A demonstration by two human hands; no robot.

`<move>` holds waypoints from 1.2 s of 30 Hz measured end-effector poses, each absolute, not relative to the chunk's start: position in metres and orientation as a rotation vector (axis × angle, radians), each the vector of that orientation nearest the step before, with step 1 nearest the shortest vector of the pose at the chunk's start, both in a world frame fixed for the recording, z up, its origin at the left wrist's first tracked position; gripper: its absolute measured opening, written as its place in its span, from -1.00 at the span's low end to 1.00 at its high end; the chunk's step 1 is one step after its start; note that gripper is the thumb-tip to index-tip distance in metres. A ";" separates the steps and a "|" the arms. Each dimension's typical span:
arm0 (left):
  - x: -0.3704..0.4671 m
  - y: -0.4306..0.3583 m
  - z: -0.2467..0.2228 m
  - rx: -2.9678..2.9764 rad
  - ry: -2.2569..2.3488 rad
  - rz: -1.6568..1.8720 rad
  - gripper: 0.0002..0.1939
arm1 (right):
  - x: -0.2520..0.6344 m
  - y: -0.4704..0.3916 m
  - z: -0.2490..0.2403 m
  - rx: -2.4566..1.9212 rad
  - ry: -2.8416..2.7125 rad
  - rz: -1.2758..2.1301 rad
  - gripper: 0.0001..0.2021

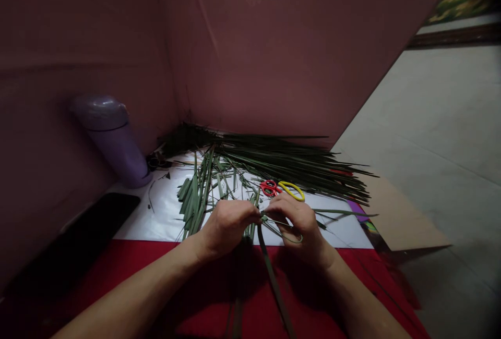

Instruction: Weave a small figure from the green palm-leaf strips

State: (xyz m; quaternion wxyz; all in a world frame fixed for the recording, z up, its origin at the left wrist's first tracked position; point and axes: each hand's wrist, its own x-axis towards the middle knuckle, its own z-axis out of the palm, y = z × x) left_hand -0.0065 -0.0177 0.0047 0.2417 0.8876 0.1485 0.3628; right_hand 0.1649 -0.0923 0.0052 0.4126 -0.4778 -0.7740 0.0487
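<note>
My left hand (230,226) and my right hand (299,224) meet fingertip to fingertip over the front edge of the white tabletop (156,227). Both are closed in a pinch on a long green leaf strip (270,266), which hangs down over the red cloth (188,287). A thin strand loops out from under the right fingers. The exact spot where the fingertips grip is small and partly hidden. Just beyond the right hand lie scissors with a red handle (270,188) and a yellow handle loop (291,190). Cut leaf pieces (190,195) are strewn past my left hand.
A large bundle of long dark green leaves (289,161) stretches across the back of the table. At the left stand a purple bottle (117,143) and a flat black object (86,234). Pink walls (266,57) rise behind; a cardboard sheet (403,214) is at the right.
</note>
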 end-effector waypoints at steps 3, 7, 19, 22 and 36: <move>-0.007 -0.019 0.006 2.358 0.434 0.982 -0.84 | 0.162 -0.093 0.002 -1.164 -1.878 0.094 -0.74; -0.006 -0.019 0.005 2.270 0.472 0.963 -0.86 | 0.157 -0.093 -0.001 -1.139 -1.783 0.102 -0.77; -0.007 -0.021 0.007 2.171 0.445 0.848 -0.85 | 0.154 -0.093 0.000 -1.171 -1.711 0.204 -0.90; -0.007 -0.020 0.005 2.162 0.459 0.849 -0.85 | 0.155 -0.092 0.000 -1.189 -1.743 0.247 -0.91; -0.005 -0.012 0.002 1.792 0.662 0.913 -0.89 | 0.171 -0.088 0.010 -1.413 -1.694 0.399 -0.75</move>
